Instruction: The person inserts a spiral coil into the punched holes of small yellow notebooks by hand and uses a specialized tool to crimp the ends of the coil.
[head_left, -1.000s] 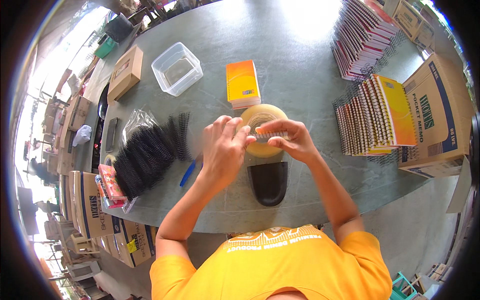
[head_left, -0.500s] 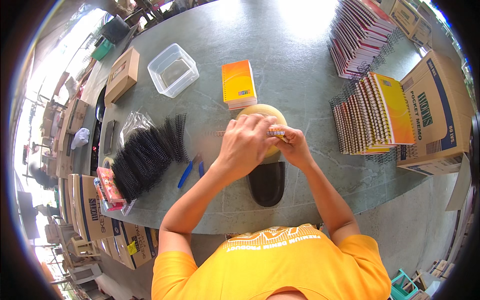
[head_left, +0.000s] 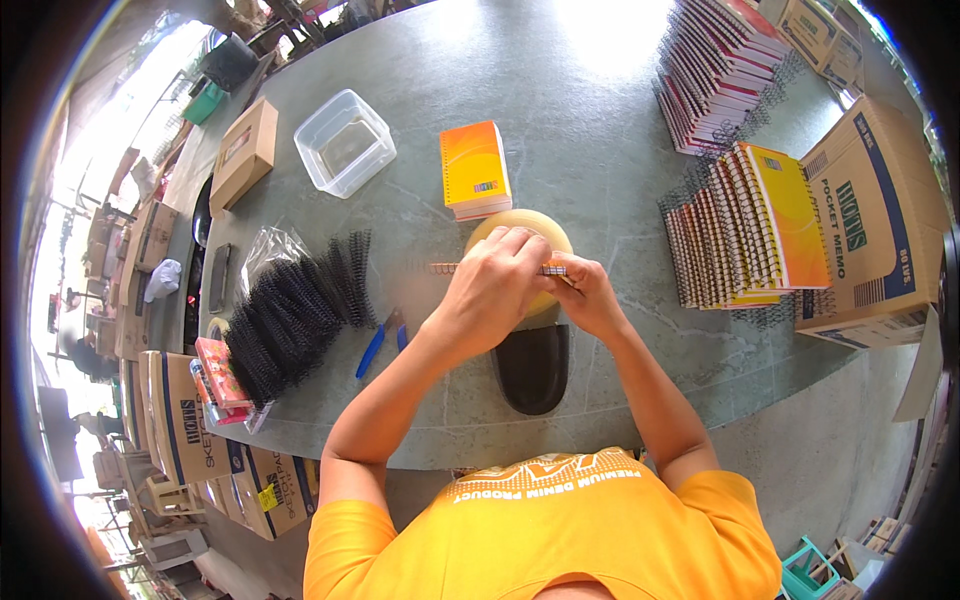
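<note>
Over the pale round disc, both hands hold a small spiral notebook, seen nearly edge-on with its wire-coil side up. My left hand is curled over its left part and hides most of it. A bit of the coil sticks out to the left of that hand. At the notebook's right end, my right hand pinches it between thumb and fingers. Just beyond the disc stands a stack of yellow-orange notebooks. Below the disc is a black, rounded pad-like piece.
To the left lie black wire coils and blue-handled pliers. A clear plastic tub and cardboard box sit farther back. On the right are bound yellow notebooks, red notebooks and a large carton.
My left hand has shifted slightly down over the notebook. The coil end sticking out at left looks sharper than before. My right hand keeps its pinch in nearly the same place.
</note>
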